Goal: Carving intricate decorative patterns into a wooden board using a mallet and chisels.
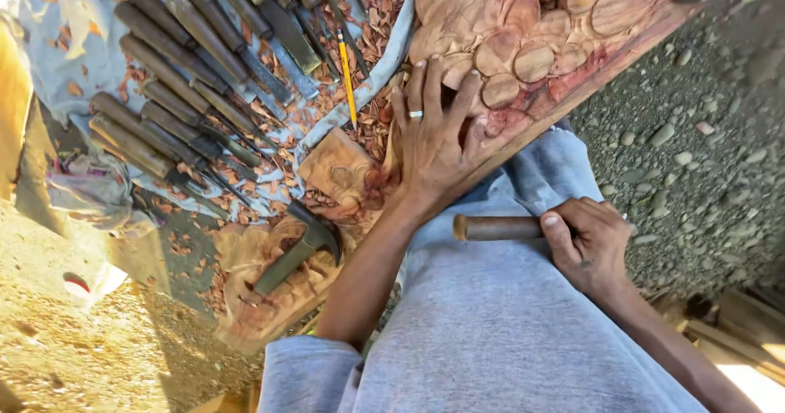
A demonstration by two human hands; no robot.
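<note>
Left hand (pixel 433 139) lies flat, fingers spread wide, on the carved wood panel (pixel 531 45) near its lower edge, beside the round relief discs. Right hand (pixel 585 245) is closed around a wooden-handled tool (pixel 495 227), held over the lap, away from the wood. Judged step: checking the surface between cuts. Next move calls for bringing the tool's edge onto the relief. Chisels (pixel 180 78) lie on cloth alongside.
</note>
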